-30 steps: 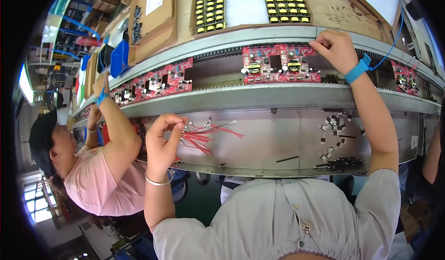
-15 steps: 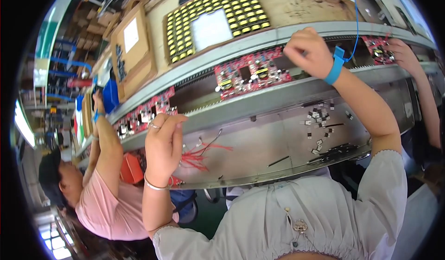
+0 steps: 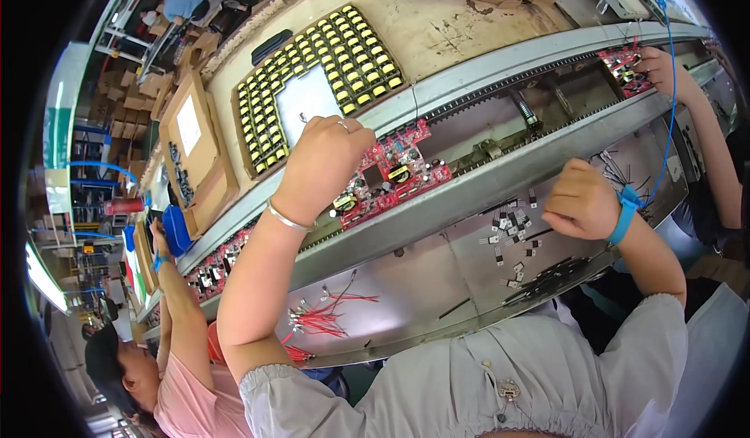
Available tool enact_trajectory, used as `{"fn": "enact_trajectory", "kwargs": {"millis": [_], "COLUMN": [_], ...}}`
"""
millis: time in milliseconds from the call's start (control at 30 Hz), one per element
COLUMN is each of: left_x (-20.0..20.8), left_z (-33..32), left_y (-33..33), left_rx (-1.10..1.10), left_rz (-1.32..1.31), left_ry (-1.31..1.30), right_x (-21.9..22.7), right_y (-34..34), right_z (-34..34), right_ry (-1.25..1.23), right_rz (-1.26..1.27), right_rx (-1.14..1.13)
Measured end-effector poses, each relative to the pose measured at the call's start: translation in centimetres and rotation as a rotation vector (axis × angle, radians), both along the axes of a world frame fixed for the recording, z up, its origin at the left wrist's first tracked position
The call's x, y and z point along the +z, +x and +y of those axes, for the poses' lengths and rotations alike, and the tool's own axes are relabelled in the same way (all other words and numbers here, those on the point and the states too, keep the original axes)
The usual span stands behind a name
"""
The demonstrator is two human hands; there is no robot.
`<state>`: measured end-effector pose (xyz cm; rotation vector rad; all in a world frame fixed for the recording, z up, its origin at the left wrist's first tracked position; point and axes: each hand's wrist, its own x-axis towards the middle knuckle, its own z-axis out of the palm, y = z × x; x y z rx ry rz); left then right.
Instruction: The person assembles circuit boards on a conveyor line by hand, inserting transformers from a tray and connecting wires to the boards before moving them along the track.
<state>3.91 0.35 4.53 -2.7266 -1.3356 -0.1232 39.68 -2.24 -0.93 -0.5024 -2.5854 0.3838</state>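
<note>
Left grip (image 3: 324, 160): over far left corner of red circuit board (image 3: 406, 157), between conveyor rails (image 3: 476, 174); cannot tell wide, narrow or holding. Right grip (image 3: 582, 203): curled above right half of metal tray (image 3: 422, 282); cannot tell contents. Red wires (image 3: 320, 321) near tray's left end.

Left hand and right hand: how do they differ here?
The left hand is at the red circuit board; the right hand is over the metal tray. The left hand has a silver bangle at the wrist, the right hand a blue strap. A ring shows on the left hand, none on the right hand. Both are ungloved with fingers curled; whether either holds anything is hidden.
</note>
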Motion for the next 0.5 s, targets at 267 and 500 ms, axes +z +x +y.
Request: {"fn": "enact_trajectory", "kwargs": {"millis": [267, 500], "left_x": [-2.6, -3.1], "left_z": [1.0, 1.3], "left_y": [0.0, 0.0], "left_rx": [-0.143, -0.146], "left_rz": [0.013, 0.135], "left_ry": [0.142, 0.188], "right_x": [-0.9, -1.3], "right_y": [-0.1, 0.2], "right_z": [1.4, 1.5], "right_ry": [-0.105, -0.158], "right_rz": [0.002, -0.001], "right_rx": [0.014, 0.015]}}
